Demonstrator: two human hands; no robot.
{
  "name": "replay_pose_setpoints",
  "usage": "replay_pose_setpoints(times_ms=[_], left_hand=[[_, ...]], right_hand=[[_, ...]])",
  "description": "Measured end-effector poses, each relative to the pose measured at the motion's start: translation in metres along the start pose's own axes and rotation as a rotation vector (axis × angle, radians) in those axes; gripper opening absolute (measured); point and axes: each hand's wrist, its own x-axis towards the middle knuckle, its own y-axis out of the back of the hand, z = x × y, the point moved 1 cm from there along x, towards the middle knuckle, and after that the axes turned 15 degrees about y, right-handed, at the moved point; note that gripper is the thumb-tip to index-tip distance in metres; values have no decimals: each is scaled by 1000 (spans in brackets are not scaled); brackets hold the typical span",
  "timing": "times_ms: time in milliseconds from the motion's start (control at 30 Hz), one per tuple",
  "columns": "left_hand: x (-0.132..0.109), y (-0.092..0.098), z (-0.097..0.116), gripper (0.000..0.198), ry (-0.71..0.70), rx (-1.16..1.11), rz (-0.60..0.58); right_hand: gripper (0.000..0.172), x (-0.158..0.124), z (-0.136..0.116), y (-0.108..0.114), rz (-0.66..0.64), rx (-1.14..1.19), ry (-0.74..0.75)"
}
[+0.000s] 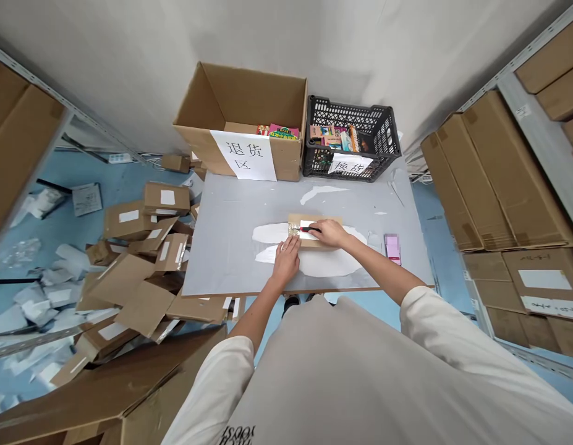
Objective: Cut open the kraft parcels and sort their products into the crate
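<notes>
A small cardboard box (330, 220) lies flat on the grey table, with a white label and shiny tape on its top. My right hand (330, 232) is closed round a cutter (309, 229) with a black and red body, whose tip points left over the box's top. Against the box's left front part rests my left hand (287, 258), its fingers stretched out and flat, holding nothing. Worn white patches show on the tabletop (225, 247) around and below the box.
Behind stand a big open carton (286, 157) and a black crate (383, 151), both containing colourful items. A pink-screened phone (392, 248) lies to the right. Discarded boxes (128, 278) cover the floor at left; stacked cartons (499, 179) line the right.
</notes>
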Motion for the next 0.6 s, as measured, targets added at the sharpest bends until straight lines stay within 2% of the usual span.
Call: replay_pose_setpoints(times_ms=[200, 300, 467, 600], left_hand=[[0, -3, -2, 80, -14, 17, 13], [0, -3, -2, 83, -24, 38, 20], [-1, -3, -1, 82, -12, 171, 3], [-1, -3, -2, 87, -21, 251, -2]], right_hand=[[33, 5, -10, 2, -47, -98, -10], [28, 9, -24, 8, -132, -202, -36], [35, 14, -49, 23, -305, -333, -65], [39, 10, -57, 36, -370, -400, -65]])
